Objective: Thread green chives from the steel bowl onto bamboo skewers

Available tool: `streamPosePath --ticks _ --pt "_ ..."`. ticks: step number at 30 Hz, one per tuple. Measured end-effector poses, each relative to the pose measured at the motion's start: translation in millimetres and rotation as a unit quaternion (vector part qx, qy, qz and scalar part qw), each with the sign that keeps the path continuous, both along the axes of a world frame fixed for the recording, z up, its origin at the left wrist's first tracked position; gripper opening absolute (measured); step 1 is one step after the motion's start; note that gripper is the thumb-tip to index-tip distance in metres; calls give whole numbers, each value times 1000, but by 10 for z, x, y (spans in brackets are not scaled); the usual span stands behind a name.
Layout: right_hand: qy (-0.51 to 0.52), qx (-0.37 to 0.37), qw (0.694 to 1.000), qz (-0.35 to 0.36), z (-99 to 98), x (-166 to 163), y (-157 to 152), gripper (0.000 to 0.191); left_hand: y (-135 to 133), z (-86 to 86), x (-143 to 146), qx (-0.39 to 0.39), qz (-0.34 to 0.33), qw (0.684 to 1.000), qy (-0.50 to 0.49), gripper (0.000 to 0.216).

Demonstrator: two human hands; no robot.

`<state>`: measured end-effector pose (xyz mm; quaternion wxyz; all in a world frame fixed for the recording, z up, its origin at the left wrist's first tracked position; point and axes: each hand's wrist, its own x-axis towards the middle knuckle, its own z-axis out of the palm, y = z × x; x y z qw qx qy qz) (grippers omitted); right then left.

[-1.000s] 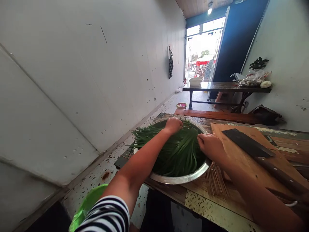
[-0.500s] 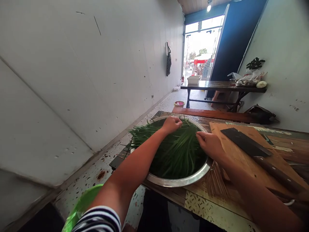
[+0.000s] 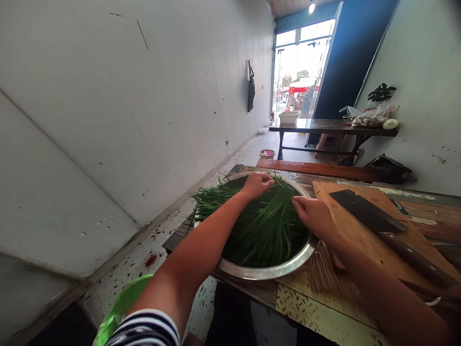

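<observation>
A wide steel basin (image 3: 248, 273) in front of me is heaped with long green garlic chives (image 3: 270, 226). Some of the leaves hang over its left rim. My left hand (image 3: 258, 185) is over the far part of the basin, thumb and fingers pinched together on the ends of the chives. At the right rim, my right hand (image 3: 312, 211) is also closed in a pinch at the edge of the bunch. A thin green piece sticks out just above its knuckles. How many stalks either hand holds is hidden.
Right of the basin, a cleaver (image 3: 370, 211) lies on a wooden cutting board (image 3: 345, 230). Thin wooden skewers (image 3: 322, 271) lie between board and basin. A green-lined bin (image 3: 124, 302) stands on the floor at lower left. A bench (image 3: 309, 168) and second table (image 3: 324, 127) are beyond.
My left hand has shifted very slightly to the right at the chive ends. A thin green piece now shows beyond my right hand. The basin stays in place.
</observation>
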<state>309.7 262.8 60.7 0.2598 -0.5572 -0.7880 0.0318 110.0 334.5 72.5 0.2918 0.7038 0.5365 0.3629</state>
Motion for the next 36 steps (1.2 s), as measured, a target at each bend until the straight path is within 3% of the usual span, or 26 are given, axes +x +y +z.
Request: streamPosePath --ticks 10,36 --pt "-9 -9 1000 -1 16 -10 -16 36 -57 47 31 33 15 996 82 25" --pt "-17 -24 1000 -6 20 -17 0 35 -20 -4 55 25 5 1000 13 16"
